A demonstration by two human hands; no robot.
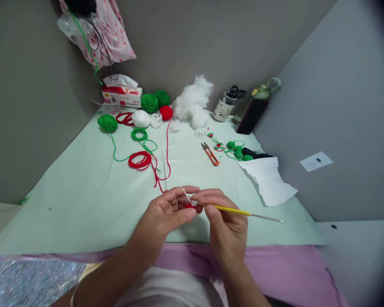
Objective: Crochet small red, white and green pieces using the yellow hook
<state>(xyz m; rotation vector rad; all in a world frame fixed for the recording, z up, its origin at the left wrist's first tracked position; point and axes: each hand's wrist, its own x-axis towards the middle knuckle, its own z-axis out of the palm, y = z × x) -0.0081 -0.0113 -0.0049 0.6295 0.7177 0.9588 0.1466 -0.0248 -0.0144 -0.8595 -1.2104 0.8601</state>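
Near the front edge of the table, my left hand pinches a small red and white crochet piece, mostly hidden by the fingers. A strand of white yarn runs up over the left fingers. My right hand grips a crochet hook by its yellow handle; its inner tip meets the piece, and its metal far end points right. Red yarn trails from a red ball down toward my left hand.
Orange thread snips lie beyond my hands. White stuffing, green yarn balls, a white ball and a tissue box stand at the back. Rightward are small green pieces, crumpled paper, a cup and a bottle.
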